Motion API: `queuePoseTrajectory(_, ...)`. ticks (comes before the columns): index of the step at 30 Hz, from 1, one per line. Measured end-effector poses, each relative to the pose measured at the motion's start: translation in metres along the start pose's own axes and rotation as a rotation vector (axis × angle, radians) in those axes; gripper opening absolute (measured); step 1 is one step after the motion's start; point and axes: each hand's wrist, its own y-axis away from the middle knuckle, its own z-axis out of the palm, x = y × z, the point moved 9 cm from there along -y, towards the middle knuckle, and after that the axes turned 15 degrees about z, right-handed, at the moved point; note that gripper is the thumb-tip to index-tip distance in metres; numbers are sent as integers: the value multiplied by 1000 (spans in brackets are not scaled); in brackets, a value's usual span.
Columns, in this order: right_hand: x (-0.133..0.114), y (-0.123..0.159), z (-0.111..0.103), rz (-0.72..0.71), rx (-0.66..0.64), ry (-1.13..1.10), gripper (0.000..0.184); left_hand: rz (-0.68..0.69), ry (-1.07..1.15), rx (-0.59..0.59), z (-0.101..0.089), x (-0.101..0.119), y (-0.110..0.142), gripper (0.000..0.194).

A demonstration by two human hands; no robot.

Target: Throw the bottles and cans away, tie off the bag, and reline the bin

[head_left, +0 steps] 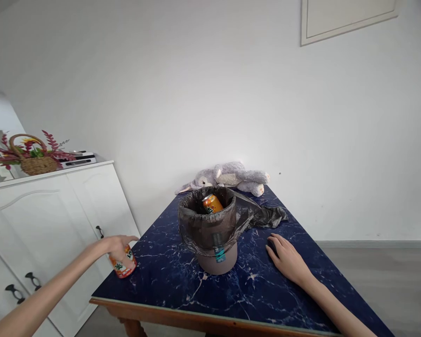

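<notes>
My left hand (pixel 119 247) is at the table's left edge, its fingers down around an orange-and-red drink can (pixel 126 267) standing on the tabletop. One finger sticks out to the right above the can. On the right side of the table, my right hand (pixel 286 258) lies over a small black rounded object that looks like a computer mouse (pixel 272 244), mostly hidden by the palm and fingers. Between the hands stands a grey-brown trash bin (pixel 217 266) lined with a black plastic bag (pixel 205 229). A second orange can (pixel 212 204) leans inside the bin's mouth.
Loose bag plastic trails right from the bin over the dark blue marbled table (pixel 182 290). Behind it a grey plush rabbit (pixel 228 175) lies against the wall. A white cabinet (pixel 52 210) stands at left, bearing a wicker basket (pixel 38 165) of artificial flowers.
</notes>
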Motion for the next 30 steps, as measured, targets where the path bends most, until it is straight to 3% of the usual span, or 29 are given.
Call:
queuePoseTrajectory(2, 0, 0, 0, -1, 4, -4, 50, -18, 10, 0, 9, -5, 4, 106)
queuePoseTrajectory(4, 0, 0, -1, -1, 6, -6, 49, -44, -9, 54, 6, -6, 5, 93)
queuePoseTrajectory(6, 0, 0, -1, -2, 6, -6, 48, -47, -53, 159, -14, 0, 5, 91)
queuePoseTrajectory(8, -1, 0, -1, -3, 3, -4, 49, -28, -107, 346, -51, 17, 11, 94)
queuePoseTrajectory(11, -1, 1, 0, -1, -2, 0, 52, 81, -83, 747, -121, 65, 37, 89)
queuePoseTrajectory(13, 0, 1, 0, 0, -4, -1, 53, 254, 55, 898, -151, 107, 52, 83)
queuePoseTrajectory(15, 0, 1, -1, 2, -4, -6, 52, 394, 119, 964, -168, 149, 61, 79)
queuePoseTrajectory(19, 1, 1, -1, -2, 3, -18, 50, 625, 136, 901, -166, 216, 50, 81)
queuePoseTrajectory(22, 0, 1, -3, -10, 10, -22, 49, 697, 192, 851, -157, 239, 32, 79)
queuePoseTrajectory(26, -1, 1, -3, -14, 3, -7, 49, 646, 196, 848, -148, 239, 13, 71)
queuePoseTrajectory(30, 0, 1, -2, -11, 3, -5, 48, 577, 240, 789, -128, 218, -6, 75)
